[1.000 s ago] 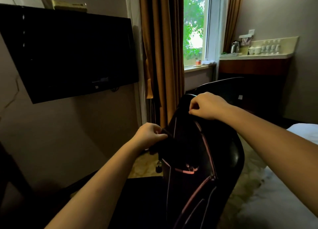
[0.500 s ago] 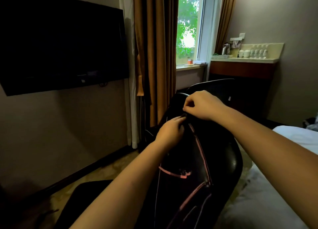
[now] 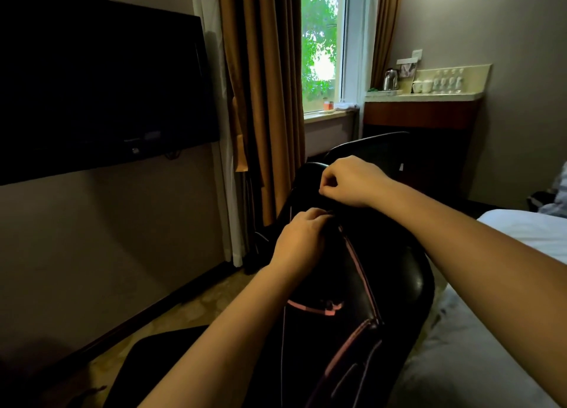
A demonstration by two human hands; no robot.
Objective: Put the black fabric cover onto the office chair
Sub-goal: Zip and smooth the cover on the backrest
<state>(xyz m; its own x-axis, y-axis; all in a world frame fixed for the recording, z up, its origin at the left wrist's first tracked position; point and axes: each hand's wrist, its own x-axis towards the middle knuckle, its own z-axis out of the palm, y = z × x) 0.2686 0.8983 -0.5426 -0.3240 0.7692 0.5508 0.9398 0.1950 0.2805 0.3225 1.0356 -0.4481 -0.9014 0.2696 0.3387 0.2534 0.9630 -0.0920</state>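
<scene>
The office chair [image 3: 411, 282] stands in front of me, its glossy black backrest facing me. A black fabric cover [image 3: 325, 340] with pink seams and a pink strap lies over the backrest. My right hand [image 3: 352, 182] pinches the cover's edge at the top of the backrest. My left hand [image 3: 302, 239] sits just below it, fingers curled onto the fabric edge on the left side. The dark room hides where the cover ends and the chair begins.
A wall-mounted TV [image 3: 101, 88] hangs at left. Brown curtains [image 3: 264, 79] flank a window [image 3: 322, 45]. A second dark chair [image 3: 374, 150] stands behind. A counter [image 3: 423, 101] holds a kettle and cups. A white bed [image 3: 503, 331] lies at right.
My left hand moved from the cover's left side up to the top of the backrest, close under the right hand. The right hand stayed at the top edge. My view shifted slightly.
</scene>
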